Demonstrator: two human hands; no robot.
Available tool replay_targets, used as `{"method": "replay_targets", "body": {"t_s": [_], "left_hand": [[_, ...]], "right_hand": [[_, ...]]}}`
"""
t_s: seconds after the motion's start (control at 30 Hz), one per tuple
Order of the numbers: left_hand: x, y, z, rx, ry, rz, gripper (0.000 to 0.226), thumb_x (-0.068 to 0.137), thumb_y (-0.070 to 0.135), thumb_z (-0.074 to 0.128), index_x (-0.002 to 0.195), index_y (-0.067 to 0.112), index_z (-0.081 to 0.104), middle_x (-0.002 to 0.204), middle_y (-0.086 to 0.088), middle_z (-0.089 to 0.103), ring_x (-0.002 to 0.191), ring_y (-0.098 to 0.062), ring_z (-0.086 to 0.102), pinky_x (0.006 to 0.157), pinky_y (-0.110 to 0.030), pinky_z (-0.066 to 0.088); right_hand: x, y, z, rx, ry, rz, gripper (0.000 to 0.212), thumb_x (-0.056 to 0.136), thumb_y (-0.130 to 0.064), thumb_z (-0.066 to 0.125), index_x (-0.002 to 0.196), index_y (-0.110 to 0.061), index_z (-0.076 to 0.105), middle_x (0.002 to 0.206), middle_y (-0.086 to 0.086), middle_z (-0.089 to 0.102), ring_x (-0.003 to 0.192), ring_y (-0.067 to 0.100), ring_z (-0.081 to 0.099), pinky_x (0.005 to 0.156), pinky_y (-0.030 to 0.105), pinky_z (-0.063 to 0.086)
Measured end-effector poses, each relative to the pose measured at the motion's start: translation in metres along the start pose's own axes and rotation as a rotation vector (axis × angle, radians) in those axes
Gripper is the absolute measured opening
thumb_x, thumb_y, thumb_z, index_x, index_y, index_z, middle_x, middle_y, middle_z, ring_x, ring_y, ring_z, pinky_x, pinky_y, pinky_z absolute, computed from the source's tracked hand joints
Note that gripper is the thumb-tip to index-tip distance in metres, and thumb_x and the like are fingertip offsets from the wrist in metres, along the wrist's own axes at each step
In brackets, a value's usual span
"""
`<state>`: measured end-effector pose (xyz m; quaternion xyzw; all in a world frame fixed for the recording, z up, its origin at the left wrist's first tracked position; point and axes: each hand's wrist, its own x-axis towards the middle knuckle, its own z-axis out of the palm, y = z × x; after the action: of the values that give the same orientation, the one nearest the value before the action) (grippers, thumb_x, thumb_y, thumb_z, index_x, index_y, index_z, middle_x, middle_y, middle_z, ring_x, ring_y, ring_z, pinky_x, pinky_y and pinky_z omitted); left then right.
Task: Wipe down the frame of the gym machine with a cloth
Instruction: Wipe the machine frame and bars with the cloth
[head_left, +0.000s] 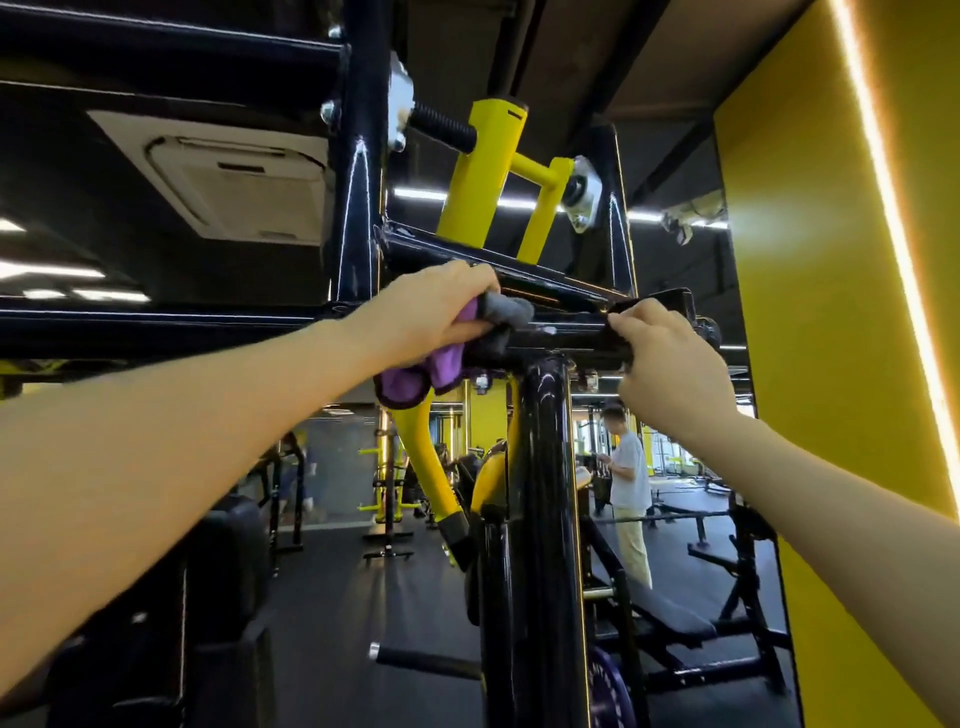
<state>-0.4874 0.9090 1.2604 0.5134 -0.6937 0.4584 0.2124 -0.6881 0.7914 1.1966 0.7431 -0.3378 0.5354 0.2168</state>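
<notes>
No legible text appears; white lettering on the purple weight plate (613, 691) is too blurred to read.

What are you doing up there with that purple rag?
A person is cleaning a gym machine. The left hand holds a purple and grey cloth bunched up against a black crossbar of the frame, above a thick black post. The right hand grips the same bar further along, probably to steady things. A yellow arm of the machine sits just above. Another person stands far back in the gym.
</notes>
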Motion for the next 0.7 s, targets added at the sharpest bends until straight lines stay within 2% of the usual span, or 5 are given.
{"method": "replay_targets", "body": {"t_s": [0.13,0.33,0.4,0.47,0.7], "left_hand": [[0.013,0.013,0.017,0.071,0.098,-0.005,0.028,0.092,0.033,0.054,0.11,0.012,0.053,0.105,-0.005,0.054,0.098,-0.02,0.051,0.075,-0.025,0.032],[0.053,0.053,0.046,0.18,0.177,0.045,0.03,0.097,0.032,0.048,0.117,0.009,0.047,0.116,-0.009,0.05,0.105,-0.024,0.051,0.086,-0.029,0.035],[0.051,0.057,0.043,0.208,0.156,0.086,0.031,0.098,0.029,0.047,0.122,0.01,0.045,0.121,-0.009,0.048,0.108,-0.024,0.049,0.088,-0.028,0.034],[0.038,0.047,0.033,0.195,0.099,0.135,0.031,0.097,0.026,0.049,0.124,0.012,0.045,0.123,-0.006,0.046,0.11,-0.021,0.047,0.091,-0.027,0.033],[0.017,0.016,0.024,0.077,0.107,0.05,0.027,0.091,0.028,0.059,0.11,0.01,0.051,0.109,-0.007,0.05,0.1,-0.022,0.049,0.083,-0.03,0.039]], "right_hand": [[-0.001,0.004,0.003,0.011,-0.014,-0.017,0.061,0.084,-0.003,0.056,0.142,-0.016,0.042,0.135,-0.004,0.044,0.122,0.018,0.039,0.084,0.034,0.046],[-0.001,0.007,0.004,-0.016,0.014,-0.022,0.049,0.084,-0.004,0.057,0.132,-0.011,0.052,0.129,-0.002,0.046,0.114,0.019,0.042,0.08,0.035,0.049],[-0.002,0.004,0.004,-0.026,0.006,-0.005,0.046,0.083,-0.005,0.059,0.128,-0.008,0.055,0.129,-0.001,0.046,0.114,0.02,0.042,0.08,0.037,0.05],[-0.002,0.003,0.003,-0.039,-0.033,0.008,0.057,0.084,-0.006,0.059,0.138,-0.012,0.046,0.133,-0.003,0.043,0.119,0.018,0.04,0.084,0.036,0.05],[0.001,0.005,-0.001,0.006,-0.052,-0.026,0.063,0.085,-0.003,0.055,0.144,-0.015,0.04,0.135,-0.004,0.044,0.122,0.018,0.039,0.088,0.034,0.047]]}}
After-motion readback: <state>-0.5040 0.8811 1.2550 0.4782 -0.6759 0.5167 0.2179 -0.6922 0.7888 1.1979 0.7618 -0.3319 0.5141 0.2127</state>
